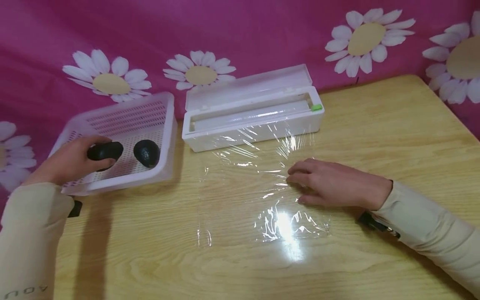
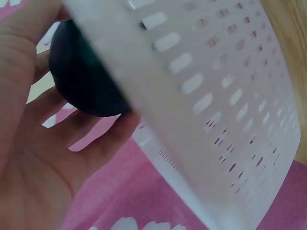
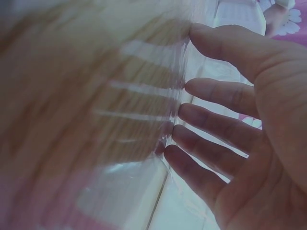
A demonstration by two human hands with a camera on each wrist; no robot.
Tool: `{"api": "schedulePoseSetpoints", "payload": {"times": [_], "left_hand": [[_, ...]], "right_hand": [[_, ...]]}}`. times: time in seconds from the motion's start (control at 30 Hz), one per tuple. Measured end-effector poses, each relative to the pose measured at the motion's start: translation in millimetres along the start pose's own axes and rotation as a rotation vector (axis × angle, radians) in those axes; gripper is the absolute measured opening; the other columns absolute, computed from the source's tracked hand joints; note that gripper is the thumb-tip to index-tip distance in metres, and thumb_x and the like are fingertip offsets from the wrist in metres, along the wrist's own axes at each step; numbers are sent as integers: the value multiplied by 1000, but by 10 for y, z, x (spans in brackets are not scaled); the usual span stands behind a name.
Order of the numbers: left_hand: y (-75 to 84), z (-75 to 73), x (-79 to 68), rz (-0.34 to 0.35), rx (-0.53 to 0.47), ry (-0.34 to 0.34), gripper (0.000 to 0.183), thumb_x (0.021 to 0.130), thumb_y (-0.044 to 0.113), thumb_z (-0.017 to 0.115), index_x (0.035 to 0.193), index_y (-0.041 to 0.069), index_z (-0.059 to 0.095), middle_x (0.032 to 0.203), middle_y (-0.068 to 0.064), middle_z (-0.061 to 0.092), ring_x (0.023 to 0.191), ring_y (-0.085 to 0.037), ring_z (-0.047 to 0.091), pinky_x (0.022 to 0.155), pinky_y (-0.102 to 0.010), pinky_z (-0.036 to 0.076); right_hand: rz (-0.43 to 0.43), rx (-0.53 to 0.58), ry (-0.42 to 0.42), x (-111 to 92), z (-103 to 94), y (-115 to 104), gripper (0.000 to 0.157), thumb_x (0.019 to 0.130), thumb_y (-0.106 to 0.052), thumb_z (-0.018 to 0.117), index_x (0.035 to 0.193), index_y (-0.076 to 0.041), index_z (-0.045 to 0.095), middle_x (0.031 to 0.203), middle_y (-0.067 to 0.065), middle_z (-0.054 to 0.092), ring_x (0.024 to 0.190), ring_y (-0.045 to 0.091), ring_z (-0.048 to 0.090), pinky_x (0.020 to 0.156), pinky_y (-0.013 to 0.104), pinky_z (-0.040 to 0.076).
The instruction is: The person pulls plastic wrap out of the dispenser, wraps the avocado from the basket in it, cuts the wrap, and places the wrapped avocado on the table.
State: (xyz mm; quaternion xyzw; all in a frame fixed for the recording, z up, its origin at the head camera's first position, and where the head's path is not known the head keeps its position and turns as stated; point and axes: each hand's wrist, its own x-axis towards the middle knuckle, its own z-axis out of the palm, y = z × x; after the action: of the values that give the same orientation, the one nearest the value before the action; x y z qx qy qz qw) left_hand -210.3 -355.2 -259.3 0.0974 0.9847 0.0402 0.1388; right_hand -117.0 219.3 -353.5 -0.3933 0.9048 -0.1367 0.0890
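Observation:
My left hand (image 1: 69, 160) reaches over the near left rim of the white plastic basket (image 1: 169, 137) and grips a dark avocado (image 1: 106, 151), thumb on the near side. In the left wrist view the fingers curl round the avocado (image 2: 84, 79), partly hidden behind the basket's rim. A second avocado (image 1: 147, 153) lies in the basket to its right. My right hand (image 1: 333, 183) rests its spread fingertips on a sheet of clear cling film (image 1: 240, 187) lying over the table. The right wrist view shows these fingers nearly straight, tips at the film (image 3: 144, 96).
Behind the film stands a white cling film box (image 1: 255, 133), lid (image 1: 251, 85) raised, with the film roll (image 1: 255, 116) inside and a green slider (image 1: 316, 107) at its right end. The film runs from the box across the wooden table (image 1: 393, 137). A pink daisy-print cloth (image 1: 262, 33) hangs behind.

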Motion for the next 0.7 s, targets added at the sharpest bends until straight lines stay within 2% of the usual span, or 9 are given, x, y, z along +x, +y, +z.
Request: {"api": "schedulePoseSetpoints", "payload": {"times": [0.17,0.3,0.43,0.57,0.7], "left_hand": [[61,-80,-105,1,22,74,69,92,38,77,145,3,50,141,-33,48,121,-49,45,95,-72,46],[136,-125,-164,3,39,125,67,91,36,77,145,6,51,142,-32,48,121,-51,46,94,-74,46],[247,-165,-205,3,38,136,69,92,37,76,148,8,47,145,-33,45,121,-54,46,96,-76,46],[400,-185,-253,17,27,164,69,91,37,77,148,9,48,145,-30,47,122,-51,48,98,-74,47],[553,-181,-294,72,14,217,65,89,33,80,144,10,53,140,-24,54,123,-45,48,99,-72,48]], "right_hand": [[-12,-2,8,2,-6,-8,48,91,-31,79,133,-9,68,140,11,64,128,29,63,106,49,56],[-16,-3,16,-1,4,-8,48,92,-31,79,132,-8,69,139,12,64,128,29,63,106,49,56],[-17,-4,20,0,15,-3,47,91,-31,79,131,-8,69,139,11,64,128,29,62,106,49,56],[-24,-9,27,3,19,2,46,92,-31,79,130,-8,69,139,12,65,128,29,63,106,49,56],[-37,-10,36,2,16,7,45,91,-30,79,130,-8,70,138,12,65,126,30,63,105,49,56]]}}
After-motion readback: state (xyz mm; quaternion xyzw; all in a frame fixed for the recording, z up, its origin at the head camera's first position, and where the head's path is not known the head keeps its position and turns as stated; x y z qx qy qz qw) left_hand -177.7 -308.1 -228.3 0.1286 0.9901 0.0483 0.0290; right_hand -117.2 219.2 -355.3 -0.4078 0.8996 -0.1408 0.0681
